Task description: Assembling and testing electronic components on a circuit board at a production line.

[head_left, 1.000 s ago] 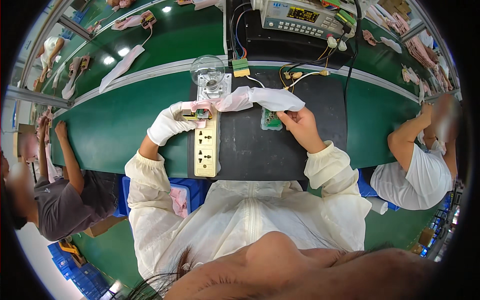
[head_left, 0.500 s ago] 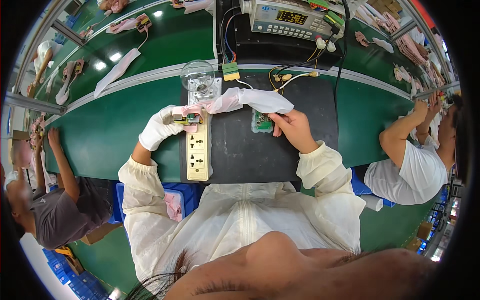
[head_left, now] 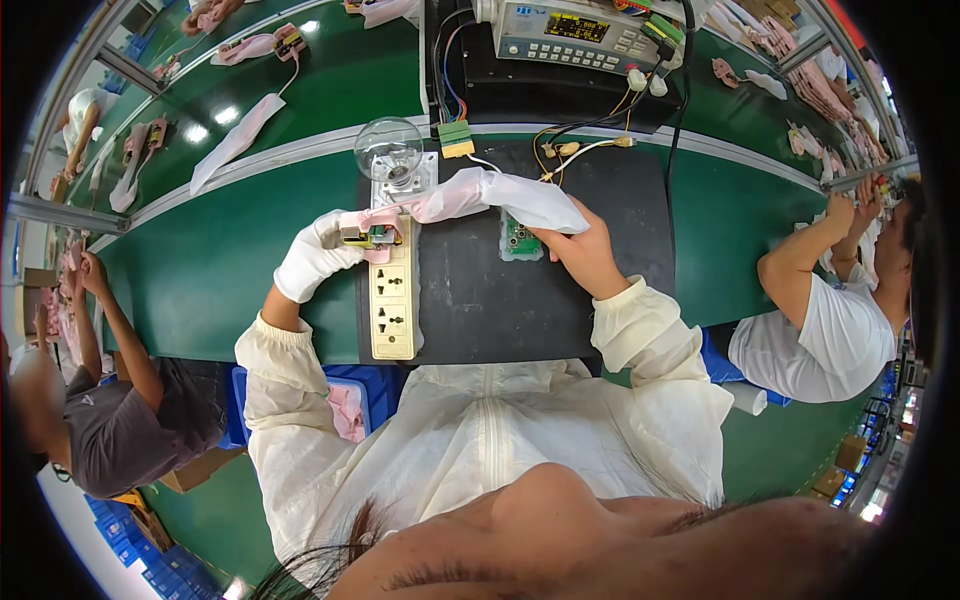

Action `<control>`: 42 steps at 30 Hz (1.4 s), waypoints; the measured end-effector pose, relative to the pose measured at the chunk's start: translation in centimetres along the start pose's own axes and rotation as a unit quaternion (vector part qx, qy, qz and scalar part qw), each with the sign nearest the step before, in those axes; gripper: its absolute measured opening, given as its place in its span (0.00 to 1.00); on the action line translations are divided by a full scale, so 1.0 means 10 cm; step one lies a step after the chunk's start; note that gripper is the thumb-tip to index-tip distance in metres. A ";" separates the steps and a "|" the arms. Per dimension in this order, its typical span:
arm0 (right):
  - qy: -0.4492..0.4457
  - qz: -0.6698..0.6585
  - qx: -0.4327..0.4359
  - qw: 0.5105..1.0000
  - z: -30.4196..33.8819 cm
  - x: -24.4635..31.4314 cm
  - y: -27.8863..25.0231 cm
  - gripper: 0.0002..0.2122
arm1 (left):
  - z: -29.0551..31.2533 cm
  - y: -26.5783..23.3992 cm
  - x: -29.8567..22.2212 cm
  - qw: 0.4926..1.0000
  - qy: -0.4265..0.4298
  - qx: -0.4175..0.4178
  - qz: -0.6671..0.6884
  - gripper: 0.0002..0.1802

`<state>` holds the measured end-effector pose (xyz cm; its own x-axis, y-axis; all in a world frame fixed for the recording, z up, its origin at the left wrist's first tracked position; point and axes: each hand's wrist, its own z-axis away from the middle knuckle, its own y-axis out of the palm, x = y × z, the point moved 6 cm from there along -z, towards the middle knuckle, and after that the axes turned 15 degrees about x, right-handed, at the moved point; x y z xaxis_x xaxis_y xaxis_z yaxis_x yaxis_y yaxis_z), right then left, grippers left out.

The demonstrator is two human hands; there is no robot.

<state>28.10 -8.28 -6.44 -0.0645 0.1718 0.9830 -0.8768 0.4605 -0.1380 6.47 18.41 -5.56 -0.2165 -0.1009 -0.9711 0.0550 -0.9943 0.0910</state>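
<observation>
My left hand (head_left: 312, 258), in a white glove, is closed around a small circuit board unit (head_left: 374, 236) with pink wrapping. It holds the unit over the upper part of a cream power strip (head_left: 392, 315). From the unit a pink lead runs right into a white translucent sleeve (head_left: 535, 200). My bare right hand (head_left: 585, 250) has its fingers closed at the sleeve's right end, with the fingertips partly hidden. Just left of those fingers lies a green button board (head_left: 520, 240) on a black mat (head_left: 480, 310). Whether a finger touches the board is unclear.
A clear glass bulb (head_left: 388, 150) stands on a metal-plated socket above the strip. Beyond are a green terminal block (head_left: 455, 138), loose cables (head_left: 575, 150) and a bench meter (head_left: 580, 35). Co-workers sit at left and right. A blue bin (head_left: 375, 390) stands below the table edge.
My right fingers have shifted slightly beside the button board, along with the sleeve's end. My left hand keeps its hold. The co-worker at left has raised their hands.
</observation>
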 end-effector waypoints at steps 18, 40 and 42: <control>-0.110 -0.105 0.069 0.986 0.01 -0.02 -0.08 0.10 | -0.11 0.02 0.05 0.997 -0.044 -0.019 -0.059 0.28; -0.029 0.191 0.037 0.981 0.10 0.27 -0.06 0.08 | -0.11 0.04 0.03 0.988 -0.079 -0.016 -0.131 0.17; -0.034 0.190 0.040 0.980 0.10 0.27 -0.06 0.08 | -0.11 0.05 0.00 0.991 -0.067 -0.015 -0.116 0.17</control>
<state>28.01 -8.98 -3.58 -0.4229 0.2586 0.8685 -0.8174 0.3049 -0.4888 7.60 17.94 -5.71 -0.3543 0.1246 -0.9268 0.0171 -0.9901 -0.1396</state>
